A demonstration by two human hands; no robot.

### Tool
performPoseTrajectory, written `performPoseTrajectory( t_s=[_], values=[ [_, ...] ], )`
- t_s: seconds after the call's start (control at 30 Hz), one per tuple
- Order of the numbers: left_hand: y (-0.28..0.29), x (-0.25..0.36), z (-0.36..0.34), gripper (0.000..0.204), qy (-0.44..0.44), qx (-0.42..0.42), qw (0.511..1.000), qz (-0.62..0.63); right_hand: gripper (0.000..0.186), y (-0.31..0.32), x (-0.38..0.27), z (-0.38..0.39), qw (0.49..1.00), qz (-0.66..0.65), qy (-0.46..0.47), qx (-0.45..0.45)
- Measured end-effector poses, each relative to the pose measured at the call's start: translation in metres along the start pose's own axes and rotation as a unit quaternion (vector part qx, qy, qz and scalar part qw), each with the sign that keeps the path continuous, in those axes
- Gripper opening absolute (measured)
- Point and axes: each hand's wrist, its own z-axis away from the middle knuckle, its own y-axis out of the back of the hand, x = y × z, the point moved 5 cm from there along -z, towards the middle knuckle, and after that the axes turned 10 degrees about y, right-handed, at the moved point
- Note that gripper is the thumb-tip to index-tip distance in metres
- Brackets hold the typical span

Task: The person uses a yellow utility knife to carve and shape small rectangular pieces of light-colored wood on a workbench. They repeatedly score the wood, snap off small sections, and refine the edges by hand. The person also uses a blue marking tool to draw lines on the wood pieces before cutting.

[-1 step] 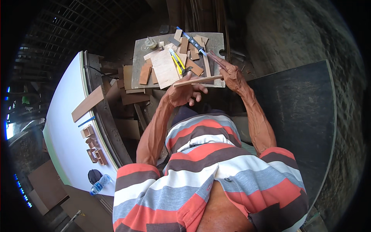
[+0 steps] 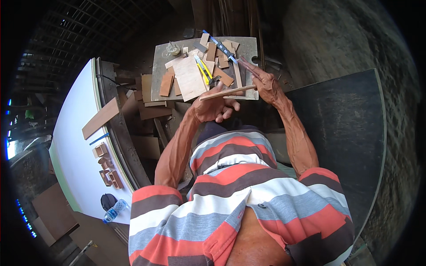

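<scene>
My left hand (image 2: 207, 107) is below a thin pale wooden strip (image 2: 228, 92), holding it with the thumb behind and the fingers loosely curled. My right hand (image 2: 266, 88) is closed on a slim reddish-brown piece (image 2: 247, 65) angled up and left, at the pale strip's right end. Beyond both hands, a worn grey table (image 2: 160, 62) bears a pale plywood sheet (image 2: 184, 77), several small wood offcuts (image 2: 167, 84), a yellow utility knife (image 2: 202, 68), a slim blue-and-black tool (image 2: 222, 48) and a small clear container (image 2: 172, 49).
At left, a white board (image 2: 75, 133) holds a brown plank (image 2: 100, 119), several small wooden pieces (image 2: 106, 170), a blue strip, a dark round object and a water bottle (image 2: 113, 212). A large dark board (image 2: 337, 142) stands at right beside a rough wall. Scrap boards lie under the table.
My left hand and the pale strip have shifted very slightly to the right. Otherwise the scene looks the same.
</scene>
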Motion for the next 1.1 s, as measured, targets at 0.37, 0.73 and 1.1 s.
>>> performPoseTrajectory(
  t_s=[0.37, 0.73, 1.1],
  values=[
    [-0.036, 0.005, -0.024, 0.042, -0.069, 0.249, 0.962, -0.090, 0.043, 0.028, 0.004, 0.023, 0.953, 0.214, -0.004, 0.216],
    [-0.039, -0.008, -0.036, 0.031, -0.120, 0.207, 0.971, -0.013, 0.062, -0.026, -0.004, 0.047, 0.984, 0.137, 0.056, 0.100],
    [-0.044, -0.005, -0.024, 0.048, -0.171, 0.290, 0.897, -0.286, 0.046, 0.003, 0.084, 0.073, 0.821, -0.367, -0.325, 0.293]
  ],
)
